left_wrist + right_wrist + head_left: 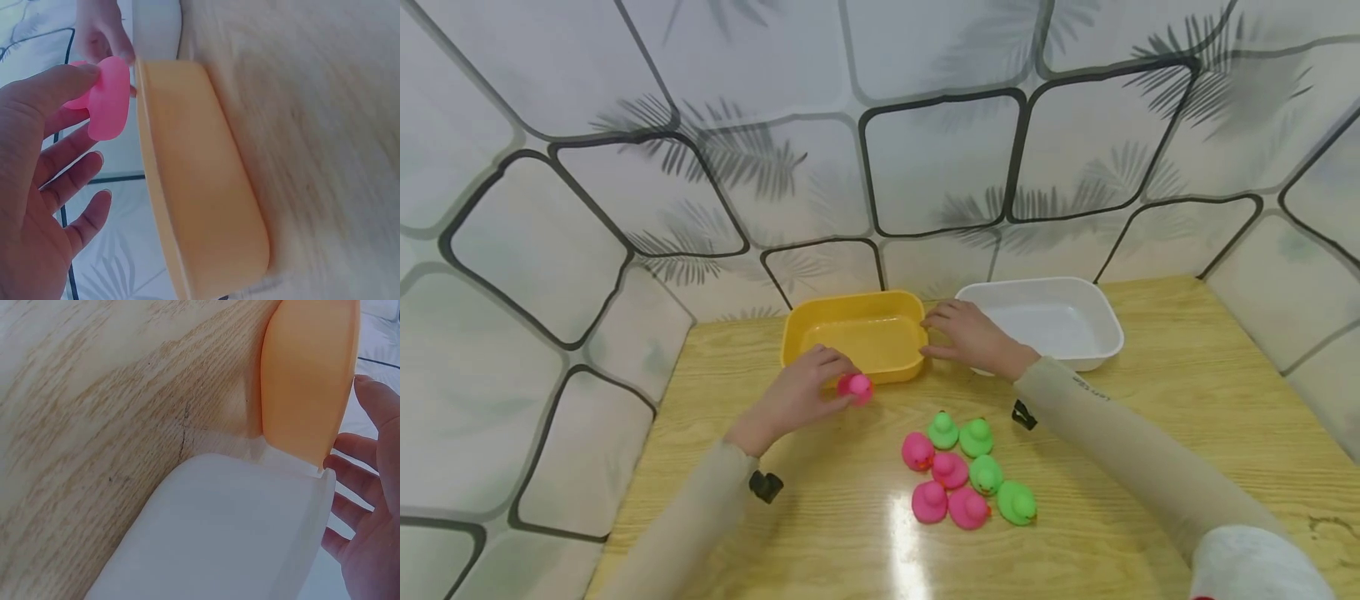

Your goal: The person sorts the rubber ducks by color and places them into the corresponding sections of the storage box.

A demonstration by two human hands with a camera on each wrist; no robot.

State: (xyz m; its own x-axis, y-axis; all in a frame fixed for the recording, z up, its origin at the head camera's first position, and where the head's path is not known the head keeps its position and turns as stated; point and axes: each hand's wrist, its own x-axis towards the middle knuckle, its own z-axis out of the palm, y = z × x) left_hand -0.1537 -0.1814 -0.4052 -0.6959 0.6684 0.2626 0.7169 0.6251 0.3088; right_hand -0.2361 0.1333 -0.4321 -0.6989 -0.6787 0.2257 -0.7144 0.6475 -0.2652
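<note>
My left hand (pixel 805 392) pinches a pink rubber duck (pixel 856 387) between thumb and fingers, at the front edge of the yellow basin (pixel 857 377). In the left wrist view the pink duck (pixel 111 100) is held above the basin's rim, with the other fingers spread loosely below it. My right hand (pixel 970 335) is at the basin's right end. Its thumb and fingertips touch or nearly touch the orange-looking rim (pixel 340 419) in the right wrist view, the fingers relaxed and spread.
To the right stands a white basin (pixel 1097 333), partly behind my right hand and wrist. Several pink ducks (pixel 931 502) and green ducks (pixel 987 475) sit grouped on the wooden table (pixel 820 517) in front of the basins. A patterned wall covering (pixel 940 167) rises behind.
</note>
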